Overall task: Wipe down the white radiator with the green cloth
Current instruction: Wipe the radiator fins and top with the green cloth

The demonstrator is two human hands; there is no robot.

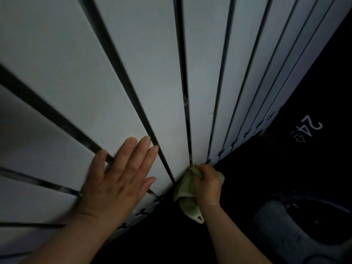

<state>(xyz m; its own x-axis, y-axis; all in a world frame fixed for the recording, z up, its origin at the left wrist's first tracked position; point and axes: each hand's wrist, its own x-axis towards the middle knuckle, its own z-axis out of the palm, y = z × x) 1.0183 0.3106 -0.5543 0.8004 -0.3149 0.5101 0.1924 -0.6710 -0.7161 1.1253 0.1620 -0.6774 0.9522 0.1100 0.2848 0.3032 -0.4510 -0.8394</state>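
Flat against a white radiator point(133, 73) panel, the left hand point(118, 180) rests open, fingers spread. Right of it, the right hand point(207, 184) grips the bunched green cloth point(185, 197) at the radiator's lower edge. Dark floor point(314, 92) beyond bears "24" point(309, 128).

Both forearms bare, no sleeves; left grip point(122, 180) & right grip point(207, 184) ungloved.

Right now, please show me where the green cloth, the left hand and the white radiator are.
green cloth point(185, 189): head view, on the folds left of the fist.
left hand point(122, 180): head view, back of hand.
white radiator point(133, 63): head view, flat panel face.
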